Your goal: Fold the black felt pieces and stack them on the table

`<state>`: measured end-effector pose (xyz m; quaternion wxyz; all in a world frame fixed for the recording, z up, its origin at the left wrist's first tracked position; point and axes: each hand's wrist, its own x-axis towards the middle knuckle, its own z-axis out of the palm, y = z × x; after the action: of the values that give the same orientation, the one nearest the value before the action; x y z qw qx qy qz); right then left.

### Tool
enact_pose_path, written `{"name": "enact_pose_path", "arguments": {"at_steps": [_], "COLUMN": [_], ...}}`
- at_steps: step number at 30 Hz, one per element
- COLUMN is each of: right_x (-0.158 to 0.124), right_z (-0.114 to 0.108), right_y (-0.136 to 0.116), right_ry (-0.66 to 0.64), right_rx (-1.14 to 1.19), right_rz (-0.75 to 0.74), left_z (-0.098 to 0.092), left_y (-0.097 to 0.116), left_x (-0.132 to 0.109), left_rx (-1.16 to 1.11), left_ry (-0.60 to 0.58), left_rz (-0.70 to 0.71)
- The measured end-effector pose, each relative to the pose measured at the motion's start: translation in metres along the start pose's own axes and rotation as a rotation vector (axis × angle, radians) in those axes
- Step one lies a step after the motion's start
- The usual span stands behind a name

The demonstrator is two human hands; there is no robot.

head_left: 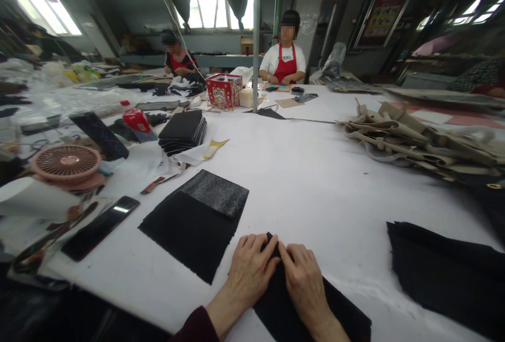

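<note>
A black fabric piece [278, 300] lies on the white table [300, 173] under both hands. My left hand [252, 263] has its thumb and forefinger closed on the far corner of that piece. Close beside it on the right, my right hand [302, 273] presses the same corner with its forefinger, the other fingers curled. The two forefingertips nearly touch. To the left of my hands lies a stack of black pieces [189, 231], with a grey speckled piece [216, 192] at its far end.
At the left are a phone [100, 228], a red-handled cutter [158, 183], a pink fan [68, 160] and a black stack [182, 129]. Khaki pieces [418, 142] and black fabric [445, 273] lie at the right. Two people in red aprons sit across the table.
</note>
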<state>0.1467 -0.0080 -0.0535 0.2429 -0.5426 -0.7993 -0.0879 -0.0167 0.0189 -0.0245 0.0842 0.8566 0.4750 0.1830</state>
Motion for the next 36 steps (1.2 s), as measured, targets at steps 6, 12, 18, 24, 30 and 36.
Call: {"name": "enact_pose_path", "arguments": {"at_steps": [6,12,18,24,30,36], "right_x": [0.000,0.000,0.001,0.001,0.001,0.001], "right_z": [0.000,0.000,0.000,-0.001,-0.001,-0.001], "right_y": [0.000,0.000,0.000,0.000,-0.001,0.000], "right_ry": [0.009,0.008,0.007,-0.008,-0.009,-0.028], "right_rx": [0.008,0.021,0.021,-0.003,0.008,0.039], "right_rz": [-0.012,-0.005,-0.001,0.007,0.018,0.057], "left_z": [0.000,-0.001,0.001,0.001,-0.008,-0.003], "left_y": [0.000,0.000,0.000,-0.004,-0.005,-0.002], "left_x": [0.002,0.003,0.001,0.003,0.002,0.001], "left_rx": [-0.008,-0.010,-0.029,0.020,0.089,0.101], "left_ry": [-0.003,0.001,0.001,0.021,0.103,-0.013], "left_rz": [-0.015,-0.017,-0.023,-0.038,-0.041,0.111]}}
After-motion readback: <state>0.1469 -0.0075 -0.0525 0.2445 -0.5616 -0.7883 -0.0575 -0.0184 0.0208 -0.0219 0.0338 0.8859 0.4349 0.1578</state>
